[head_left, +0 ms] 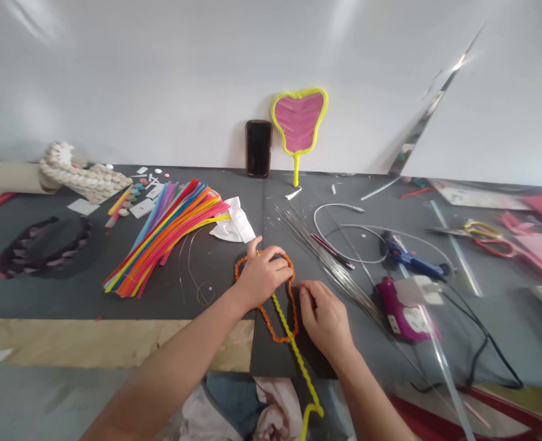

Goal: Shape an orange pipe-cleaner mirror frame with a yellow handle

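My left hand (264, 275) lies over the upper part of an orange twisted pipe-cleaner loop (277, 338), fingers bent onto it and one finger raised. A yellow twisted pipe cleaner (304, 361) emerges from under this hand, crosses the loop's lower end and hangs past the table edge with a bent end. Close to the loop's right side is my right hand (326, 315), its fingers curled together; whatever they may hold is hidden. Against the wall leans a hand fan shape (299, 122) with a yellow fuzzy rim, pink middle and yellow handle.
Left are a bundle of coloured pipe cleaners (160, 245), white paper (234, 222) and a dark headband (45, 251). A phone (258, 149) leans on the wall. Right are metal wires (335, 266), a blue glue gun (413, 257), a magenta power adapter (406, 315) with cables, and scissors (482, 236).
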The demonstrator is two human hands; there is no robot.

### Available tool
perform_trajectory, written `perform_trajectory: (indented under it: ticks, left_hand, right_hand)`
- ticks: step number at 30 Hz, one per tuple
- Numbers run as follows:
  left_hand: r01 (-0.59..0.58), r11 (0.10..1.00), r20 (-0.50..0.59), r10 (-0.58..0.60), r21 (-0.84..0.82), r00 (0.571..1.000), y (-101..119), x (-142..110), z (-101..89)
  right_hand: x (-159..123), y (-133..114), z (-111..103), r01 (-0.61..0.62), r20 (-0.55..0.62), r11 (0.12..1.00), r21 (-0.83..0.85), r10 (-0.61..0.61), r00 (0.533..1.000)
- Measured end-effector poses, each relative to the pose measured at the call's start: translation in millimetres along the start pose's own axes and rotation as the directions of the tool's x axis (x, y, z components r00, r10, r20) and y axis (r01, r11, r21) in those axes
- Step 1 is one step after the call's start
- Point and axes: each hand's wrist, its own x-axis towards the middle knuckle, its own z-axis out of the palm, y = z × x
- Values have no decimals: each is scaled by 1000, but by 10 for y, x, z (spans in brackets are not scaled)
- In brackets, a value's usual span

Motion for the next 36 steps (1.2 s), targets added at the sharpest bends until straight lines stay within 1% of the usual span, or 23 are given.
perform_trajectory:
  ticks: [1,3,7,10,12,18,22,32,36]
  left_hand:
    - [4,1000,-1,-4,-8,1000,-7,-3,3]
    - [11,1000,7,-10,-29,1000,-22,-8,7]
    - [23,996,34,-20,-84,999,-41,-7,-6]
    - [37,990,68,-28,-133,997,-49,-3,-29]
    - [44,985,79,-31,-164,996,-56,0,-43]
    - [33,979,71,-19,-203,997,-76,1,-56]
    - [5,982,76,9,-189,997,-70,0,-49]
    - [-33,990,93,46,-140,995,-45,3,-65]
    - [-38,986,92,53,-163,994,-43,0,-67]
  right_hand:
    - [2,6,-10,-3,-5,1000,25,3,1000]
    - [4,2,-20,-3,9,1000,24,3,1000]
    - [3,-51,-5,18,66,995,-98,-12,998]
    - [-3,-72,18,30,73,983,-179,-17,997]
    - [-8,-64,31,39,73,979,-201,-25,997]
    - [-18,-36,34,44,61,981,-190,-33,998]
    - [-13,-48,23,69,63,981,-182,-59,996]
    - [-10,-48,15,76,114,977,-197,-54,992]
    - [-11,-42,18,90,98,978,-189,-73,993]
